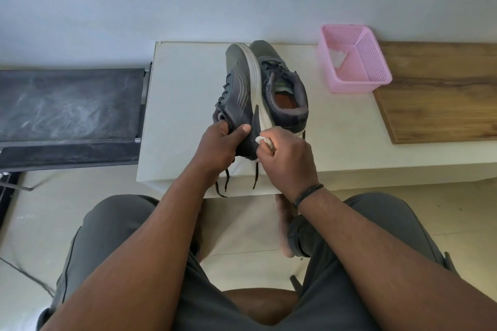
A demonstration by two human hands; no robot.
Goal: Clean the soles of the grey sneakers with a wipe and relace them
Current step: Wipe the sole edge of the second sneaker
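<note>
A grey sneaker (238, 94) with a white sole lies tipped on its side on the low white table (183, 105). My left hand (220, 142) grips it at the heel, thumb across the upper. My right hand (286, 154) holds a small white wipe (265, 140) against the sole edge near the heel. The second grey sneaker (285, 86) stands upright just right of the first, touching it. Dark lace ends (226, 183) hang over the table's front edge.
A pink mesh basket (376, 72) with a white wipe inside sits at the table's back right. A wooden board (441, 94) lies right of it. A dark bench (70, 105) stands to the left. My knees are below the table edge.
</note>
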